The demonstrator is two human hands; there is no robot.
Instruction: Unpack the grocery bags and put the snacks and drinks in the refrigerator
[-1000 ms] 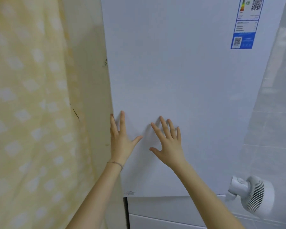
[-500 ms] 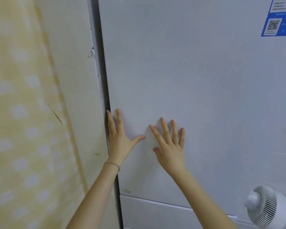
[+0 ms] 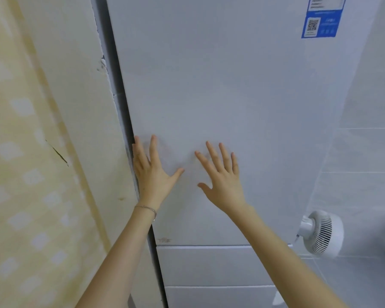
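Note:
The white refrigerator door (image 3: 220,85) fills the middle of the view and lies flush with the cabinet. My left hand (image 3: 152,172) is flat against the door at its left edge, fingers spread, a thin bracelet on the wrist. My right hand (image 3: 222,176) is spread a little to the right, palm facing the same door panel and holding nothing. Below the hands two lower drawer fronts (image 3: 213,265) are visible. No grocery bags, snacks or drinks are in view.
A cream wall (image 3: 71,112) and a yellow patterned curtain (image 3: 16,174) stand close on the left of the refrigerator. A small white fan (image 3: 322,233) sits at the lower right against the grey tiled wall (image 3: 365,165). A blue label (image 3: 319,24) is stuck near the door's top right.
The door has swung from slightly ajar to flush with the cabinet. Both hands stay spread on the panel. The view has shifted slightly.

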